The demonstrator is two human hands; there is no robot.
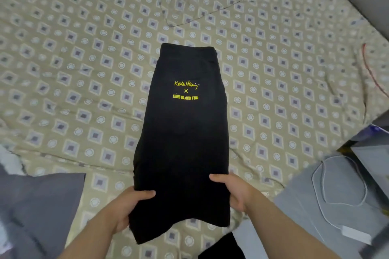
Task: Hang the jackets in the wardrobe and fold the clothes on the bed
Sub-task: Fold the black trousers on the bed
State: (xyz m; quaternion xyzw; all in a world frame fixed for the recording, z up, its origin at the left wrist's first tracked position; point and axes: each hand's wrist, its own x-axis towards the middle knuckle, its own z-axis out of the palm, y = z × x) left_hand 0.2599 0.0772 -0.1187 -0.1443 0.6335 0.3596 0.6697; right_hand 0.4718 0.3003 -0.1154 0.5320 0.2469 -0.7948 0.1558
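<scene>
I see the shirt (181,132) in the centre as black matt cloth, smooth and soft-looking, with a yellow print (186,91) lying flat on the weave. The sheet (73,69) beneath it is thin patterned cloth, matt and creased, most rumpled toward the upper right. At the lower left the pillow (37,206) is grey matt cloth. At the lower right I make out a white cable (320,185), smooth plastic, and a blurred white charger (355,234), plastic by its look.

Home bedroom, bed (63,52) under a diamond-patterned beige sheet, grey pillow (37,202), white charging cable (322,185) alongside
</scene>
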